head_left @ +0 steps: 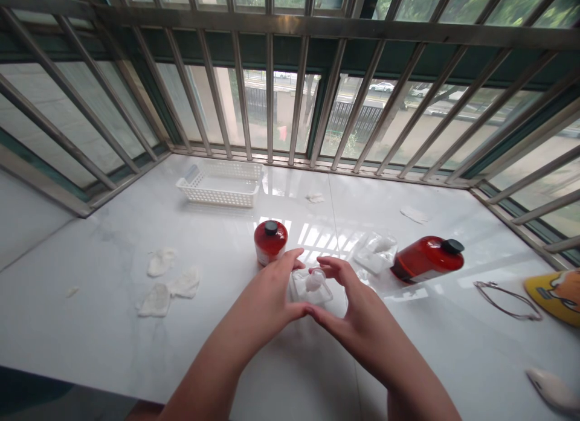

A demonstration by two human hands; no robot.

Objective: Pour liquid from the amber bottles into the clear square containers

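A small clear, square-sided bottle [312, 288] with a translucent pump-like top stands on the white table, between my two hands. My left hand [277, 288] curves round its left side, fingers apart from the thumb. On its right side my right hand [351, 294] curves the same way, with a gap showing between palm and bottle. Both thumbs meet in front of it. Just behind my left hand stands a red bottle [270, 240] with a black cap, partly hidden. Right of my right hand lies a crumpled clear plastic piece [376, 252], beside another red bottle [428, 260] that lies tilted on its side.
A white perforated basket [222, 194] sits at the back near the barred window [290, 95]. Crumpled white tissues [156, 300] lie at the left. To the right are a thin cord loop [507, 301], a yellow item [555, 297] and a pale rounded object [553, 389].
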